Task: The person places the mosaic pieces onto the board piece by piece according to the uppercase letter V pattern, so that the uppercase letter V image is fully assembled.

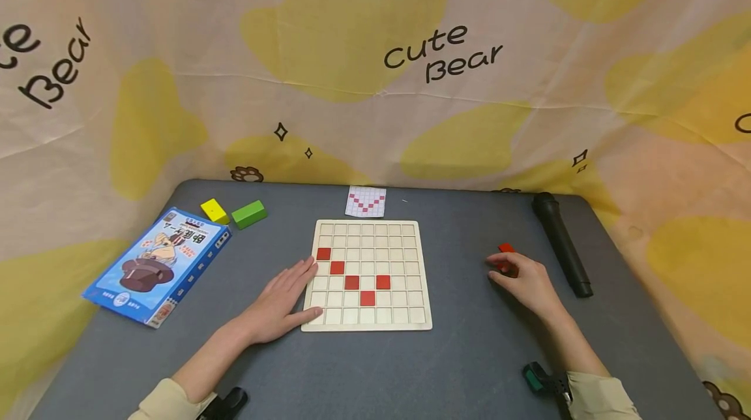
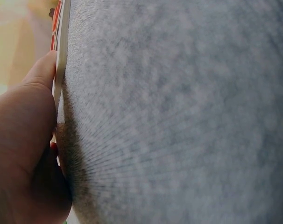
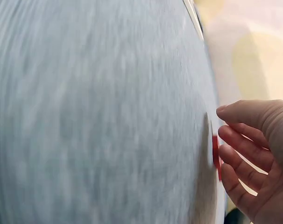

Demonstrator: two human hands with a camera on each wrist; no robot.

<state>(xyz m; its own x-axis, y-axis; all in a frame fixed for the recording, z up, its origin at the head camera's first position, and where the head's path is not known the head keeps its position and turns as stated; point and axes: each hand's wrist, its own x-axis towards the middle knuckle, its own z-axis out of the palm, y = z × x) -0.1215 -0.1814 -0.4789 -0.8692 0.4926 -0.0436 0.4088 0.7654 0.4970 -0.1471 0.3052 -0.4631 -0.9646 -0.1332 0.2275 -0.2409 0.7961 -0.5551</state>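
A pale wooden grid board (image 1: 366, 327) lies on the grey table, with several red squares (image 1: 368, 298) in its cells forming a partial V. My left hand (image 1: 276, 309) rests at the board's left side, fingers extended over the edge and thumb at the lower left corner. The left wrist view shows the thumb against the board's edge (image 2: 61, 60). To the right, my right hand (image 1: 528, 283) hovers by some red pieces (image 1: 506, 248), partly hidden behind its fingers. In the right wrist view, thumb and fingers (image 3: 244, 144) are apart, loosely bent, beside a red piece (image 3: 215, 149).
Behind the board lies a small card (image 1: 366, 202) with a pink V pattern. A blue box (image 1: 155, 267), a yellow block (image 1: 214, 210) and a green block (image 1: 249, 214) are at the left. A black cylindrical object (image 1: 562, 244) lies at the right. Patterned cloth (image 1: 375, 113) hangs behind.
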